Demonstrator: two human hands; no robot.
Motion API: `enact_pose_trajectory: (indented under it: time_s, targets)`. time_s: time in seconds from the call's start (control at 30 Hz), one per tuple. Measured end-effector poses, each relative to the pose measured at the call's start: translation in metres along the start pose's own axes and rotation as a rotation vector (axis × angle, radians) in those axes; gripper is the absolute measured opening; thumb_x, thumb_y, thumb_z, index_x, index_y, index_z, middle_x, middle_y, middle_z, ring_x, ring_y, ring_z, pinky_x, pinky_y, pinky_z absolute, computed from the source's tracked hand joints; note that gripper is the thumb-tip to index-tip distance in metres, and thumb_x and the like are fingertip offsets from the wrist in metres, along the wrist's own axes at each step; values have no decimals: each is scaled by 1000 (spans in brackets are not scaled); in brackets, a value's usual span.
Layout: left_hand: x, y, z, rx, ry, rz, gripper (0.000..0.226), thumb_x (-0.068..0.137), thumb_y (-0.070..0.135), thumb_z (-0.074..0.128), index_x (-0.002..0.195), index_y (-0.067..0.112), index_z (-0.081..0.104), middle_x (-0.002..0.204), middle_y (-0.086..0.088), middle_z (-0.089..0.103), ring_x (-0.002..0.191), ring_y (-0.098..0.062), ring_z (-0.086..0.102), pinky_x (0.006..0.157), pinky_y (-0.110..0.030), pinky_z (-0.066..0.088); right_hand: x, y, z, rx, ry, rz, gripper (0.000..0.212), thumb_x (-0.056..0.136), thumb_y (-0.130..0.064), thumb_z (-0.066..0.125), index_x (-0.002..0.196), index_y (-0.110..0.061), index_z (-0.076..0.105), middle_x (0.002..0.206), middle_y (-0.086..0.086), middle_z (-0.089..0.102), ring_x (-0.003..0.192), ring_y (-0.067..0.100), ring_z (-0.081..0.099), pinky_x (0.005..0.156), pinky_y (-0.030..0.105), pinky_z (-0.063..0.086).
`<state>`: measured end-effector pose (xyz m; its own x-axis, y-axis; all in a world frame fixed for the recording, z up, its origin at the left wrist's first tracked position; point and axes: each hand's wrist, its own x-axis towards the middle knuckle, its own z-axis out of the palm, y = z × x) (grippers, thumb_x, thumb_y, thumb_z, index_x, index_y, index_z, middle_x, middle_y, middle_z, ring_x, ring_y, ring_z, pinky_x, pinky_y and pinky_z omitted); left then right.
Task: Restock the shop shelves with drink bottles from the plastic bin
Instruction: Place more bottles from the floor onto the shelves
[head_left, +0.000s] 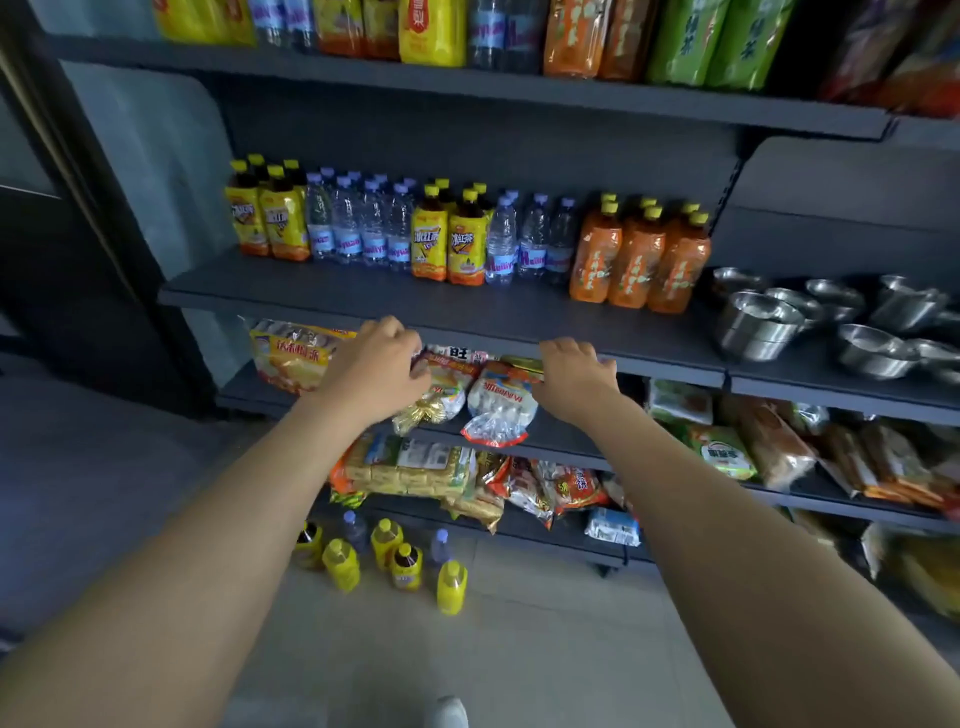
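Orange, yellow and clear, filling the shelf (363, 291) as drink bottles (467, 244) just above both hands. Hovering near its front edge with left hand (382, 364) and right hand (576, 371) loosely curled, gripping nothing.

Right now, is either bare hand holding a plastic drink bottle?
No, the left hand and right hand hold no bottle; both are beside white snack bags.

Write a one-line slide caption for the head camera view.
Left hand and right hand hover empty at the drinks shelf edge; more bottles stand on the floor.
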<state>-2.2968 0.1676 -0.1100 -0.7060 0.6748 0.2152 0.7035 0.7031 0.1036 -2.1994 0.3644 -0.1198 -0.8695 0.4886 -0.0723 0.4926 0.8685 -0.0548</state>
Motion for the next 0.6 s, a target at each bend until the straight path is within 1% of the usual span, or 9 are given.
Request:
enact_pose_trajectory:
  time_s: [0.13, 0.23, 0.3, 0.47, 0.6]
  targets:
    - [-38, 15, 11, 2, -48, -18, 41, 92, 38, 46, 124, 13, 51, 128, -8, 46, 120, -25, 42, 91, -39, 45, -35, 2, 23, 28, -33, 14, 55, 92, -26, 50, 142, -16, 30, 147, 9, 32, 136, 30, 29, 107, 53, 27]
    - [-54, 19, 22, -1, -65, -30, 43, 91, 39, 47, 124, 12, 51, 128, -8, 47, 120, -25, 43, 91, -41, 46, -51, 5, 39, 46, -51, 12, 59, 92, -30, 52, 144, -16, 28, 147, 9, 31, 135, 30, 29, 107, 53, 28]
    - [-61, 20, 32, -11, -75, -40, 42, 91, 38, 48, 122, 11, 52, 127, -8, 47, 119, -25, 43, 91, -41, 46, -55, 8, 51, 45, -66, 2, 58, 94, -32, 49, 144, -16, 27, 147, 8, 32, 134, 30, 30, 107, 52, 28]
    - [-64, 24, 71, -46, -93, -68, 41, 90, 36, 49, 121, 10, 54, 125, -8, 48, 117, -26, 43, 91, -40, 44, -44, 20, 90, 52, -115, -14, 52, 93, -27, 47, 142, -16, 31, 145, 8, 34, 133, 29, 31, 106, 51, 29]
    - [-58, 25, 122, -30, -118, -98, 41, 90, 35, 52, 121, 9, 55, 122, -10, 50, 114, -29, 45, 91, -39, 42, -19, 27, 133, 59, -192, -67, 54, 95, -36, 45, 142, -15, 30, 145, 9, 34, 134, 29, 31, 104, 51, 30]
